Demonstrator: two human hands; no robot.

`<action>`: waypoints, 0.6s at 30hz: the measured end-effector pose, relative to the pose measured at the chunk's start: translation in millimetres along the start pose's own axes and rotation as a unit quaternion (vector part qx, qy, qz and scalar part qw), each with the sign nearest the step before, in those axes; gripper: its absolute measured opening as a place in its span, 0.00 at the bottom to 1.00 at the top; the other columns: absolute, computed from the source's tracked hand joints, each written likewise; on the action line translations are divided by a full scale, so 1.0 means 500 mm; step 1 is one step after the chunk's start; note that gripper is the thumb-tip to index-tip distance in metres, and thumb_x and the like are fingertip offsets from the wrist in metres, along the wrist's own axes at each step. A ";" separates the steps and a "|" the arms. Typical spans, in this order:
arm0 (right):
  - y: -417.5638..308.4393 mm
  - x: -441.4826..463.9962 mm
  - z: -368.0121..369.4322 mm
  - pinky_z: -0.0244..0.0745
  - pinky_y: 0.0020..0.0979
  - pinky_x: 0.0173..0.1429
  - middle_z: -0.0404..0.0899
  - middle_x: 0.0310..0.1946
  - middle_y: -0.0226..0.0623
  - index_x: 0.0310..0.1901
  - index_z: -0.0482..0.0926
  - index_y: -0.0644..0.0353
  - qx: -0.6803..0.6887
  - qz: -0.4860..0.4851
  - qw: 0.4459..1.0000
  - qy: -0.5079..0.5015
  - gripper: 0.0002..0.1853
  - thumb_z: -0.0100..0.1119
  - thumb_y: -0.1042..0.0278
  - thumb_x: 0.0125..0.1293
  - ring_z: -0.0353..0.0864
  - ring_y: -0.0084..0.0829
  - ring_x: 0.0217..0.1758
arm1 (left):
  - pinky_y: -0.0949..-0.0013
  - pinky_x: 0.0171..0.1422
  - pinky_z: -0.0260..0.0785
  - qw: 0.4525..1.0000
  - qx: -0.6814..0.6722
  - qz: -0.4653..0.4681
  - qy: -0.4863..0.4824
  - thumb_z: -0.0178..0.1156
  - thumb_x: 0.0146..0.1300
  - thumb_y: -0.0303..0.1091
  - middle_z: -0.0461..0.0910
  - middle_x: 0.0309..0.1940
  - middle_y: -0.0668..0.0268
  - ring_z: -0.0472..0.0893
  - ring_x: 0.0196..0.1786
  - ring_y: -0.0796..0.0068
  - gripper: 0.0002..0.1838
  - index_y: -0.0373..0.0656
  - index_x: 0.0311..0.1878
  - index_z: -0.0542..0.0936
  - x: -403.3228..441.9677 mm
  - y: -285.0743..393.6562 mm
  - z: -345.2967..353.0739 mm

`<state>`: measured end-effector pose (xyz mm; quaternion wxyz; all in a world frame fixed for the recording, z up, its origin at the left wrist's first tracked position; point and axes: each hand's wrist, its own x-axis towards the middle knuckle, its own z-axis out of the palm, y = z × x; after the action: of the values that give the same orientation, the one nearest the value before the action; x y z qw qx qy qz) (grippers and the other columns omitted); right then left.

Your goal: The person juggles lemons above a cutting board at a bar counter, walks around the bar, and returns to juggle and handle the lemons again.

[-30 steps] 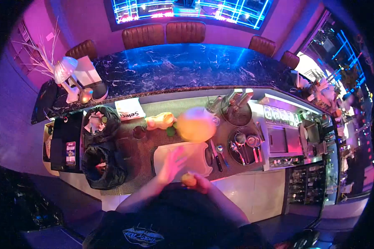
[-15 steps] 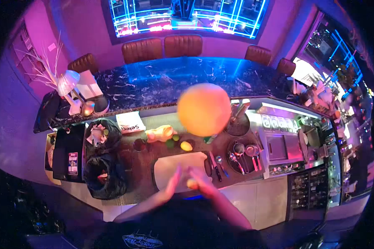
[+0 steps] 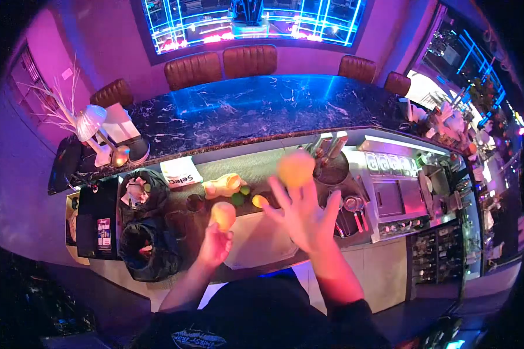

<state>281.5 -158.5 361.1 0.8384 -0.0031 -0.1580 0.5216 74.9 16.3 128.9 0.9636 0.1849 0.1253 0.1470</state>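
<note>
My left hand (image 3: pixel 215 247) is closed around an orange (image 3: pixel 223 216), raised over the left part of a pale cutting board (image 3: pixel 256 241). My right hand (image 3: pixel 304 220) is open, its fingers spread and pointing up. A second orange (image 3: pixel 297 170), slightly blurred, is at those fingertips; whether it touches them I cannot tell. Behind the board are a lemon (image 3: pixel 258 201), limes (image 3: pixel 237 199) and a yellowish bag (image 3: pixel 222 185). My right hand and forearm hide the knife and part of the round tray of bar tools.
Black bags (image 3: pixel 148 250) stand on the left, near a white "Select" packet (image 3: pixel 181 173). To the right are a strainer (image 3: pixel 353 203), metal shakers (image 3: pixel 336 143) and a steel sink unit (image 3: pixel 390 198). A dark marble bar top (image 3: pixel 233 125) rises behind the work counter.
The large orange in the air has dropped to my right fingertips. My hands have moved apart and up, the right one spreading open. The left now grips an orange.
</note>
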 end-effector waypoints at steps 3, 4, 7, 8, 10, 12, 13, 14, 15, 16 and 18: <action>0.027 -0.019 -0.114 0.52 0.44 0.80 0.51 0.78 0.40 0.80 0.47 0.56 -0.520 -0.033 0.839 0.160 0.43 0.44 0.37 0.76 0.50 0.40 0.81 | 0.66 0.55 0.77 0.962 0.265 -0.043 0.053 0.52 0.77 0.49 0.75 0.62 0.68 0.79 0.56 0.72 0.29 0.60 0.78 0.60 -0.023 -0.031 0.111; 0.043 -0.052 -0.209 0.58 0.41 0.76 0.58 0.74 0.40 0.78 0.52 0.56 -0.572 0.061 0.799 0.176 0.40 0.48 0.40 0.75 0.58 0.39 0.76 | 0.62 0.62 0.74 0.936 0.350 -0.045 0.005 0.52 0.77 0.48 0.74 0.63 0.68 0.76 0.62 0.71 0.30 0.61 0.78 0.59 -0.014 -0.066 0.041; 0.107 -0.166 -0.428 0.75 0.34 0.64 0.78 0.59 0.39 0.72 0.68 0.58 -0.454 0.323 0.785 0.269 0.31 0.57 0.49 0.74 0.80 0.36 0.61 | 0.62 0.63 0.74 0.962 0.269 0.033 0.036 0.54 0.76 0.48 0.75 0.62 0.67 0.77 0.62 0.70 0.28 0.58 0.75 0.63 0.055 -0.066 0.054; 0.127 -0.193 -0.459 0.75 0.34 0.64 0.78 0.59 0.39 0.72 0.68 0.58 -0.454 0.327 0.785 0.265 0.31 0.57 0.49 0.74 0.80 0.36 0.61 | 0.63 0.63 0.73 0.983 0.175 0.049 0.037 0.54 0.76 0.48 0.75 0.61 0.67 0.77 0.62 0.70 0.27 0.57 0.74 0.64 0.066 -0.035 0.107; 0.162 -0.238 -0.516 0.81 0.38 0.47 0.83 0.44 0.40 0.56 0.78 0.58 -0.216 0.394 0.838 0.310 0.22 0.57 0.49 0.72 0.84 0.38 0.47 | 0.63 0.63 0.73 0.998 -0.014 0.061 -0.007 0.56 0.75 0.48 0.75 0.60 0.66 0.78 0.61 0.68 0.25 0.55 0.71 0.68 0.097 0.045 0.237; 0.166 -0.264 -0.553 0.81 0.40 0.45 0.83 0.43 0.41 0.54 0.78 0.58 -0.135 0.394 0.847 0.329 0.20 0.56 0.50 0.73 0.84 0.39 0.46 | 0.64 0.64 0.72 0.996 -0.005 0.067 0.052 0.57 0.75 0.47 0.75 0.60 0.65 0.78 0.61 0.67 0.23 0.52 0.68 0.71 0.160 0.096 0.301; 0.159 -0.276 -0.566 0.82 0.42 0.43 0.83 0.42 0.42 0.53 0.78 0.58 -0.058 0.388 0.851 0.348 0.18 0.54 0.52 0.73 0.84 0.40 0.46 | 0.68 0.62 0.72 0.987 0.086 0.046 0.125 0.58 0.74 0.50 0.74 0.62 0.63 0.80 0.59 0.66 0.24 0.51 0.66 0.71 0.193 0.104 0.284; 0.145 -0.286 -0.576 0.82 0.42 0.43 0.83 0.42 0.42 0.53 0.78 0.58 -0.058 0.392 0.850 0.348 0.18 0.54 0.52 0.73 0.84 0.40 0.46 | 0.68 0.62 0.72 0.987 0.084 0.049 0.128 0.58 0.74 0.50 0.74 0.62 0.63 0.80 0.59 0.66 0.24 0.51 0.66 0.71 0.218 0.093 0.234; 0.128 -0.299 -0.585 0.83 0.42 0.45 0.83 0.42 0.42 0.53 0.78 0.58 -0.037 0.387 0.857 0.338 0.18 0.53 0.53 0.74 0.84 0.40 0.46 | 0.70 0.53 0.74 0.990 0.106 0.026 0.085 0.60 0.73 0.48 0.77 0.54 0.67 0.82 0.52 0.68 0.18 0.51 0.58 0.73 0.249 0.075 0.172; 0.108 -0.299 -0.591 0.83 0.42 0.47 0.83 0.43 0.41 0.53 0.78 0.59 -0.019 0.380 0.865 0.328 0.17 0.52 0.54 0.74 0.84 0.40 0.47 | 0.72 0.44 0.76 0.991 0.129 0.004 0.038 0.61 0.72 0.46 0.79 0.45 0.70 0.83 0.44 0.70 0.12 0.51 0.49 0.75 0.265 0.062 0.142; 0.071 -0.282 -0.600 0.83 0.43 0.49 0.82 0.43 0.41 0.53 0.78 0.59 -0.033 0.324 0.887 0.327 0.18 0.51 0.54 0.74 0.84 0.40 0.47 | 0.75 0.32 0.74 0.996 0.087 -0.002 0.033 0.62 0.70 0.46 0.80 0.39 0.72 0.83 0.40 0.70 0.10 0.51 0.43 0.76 0.218 0.039 0.162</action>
<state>273.6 -218.0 33.3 0.6262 -0.2520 0.1177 0.7283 195.1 43.6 189.2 0.9395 0.2624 0.1699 0.1400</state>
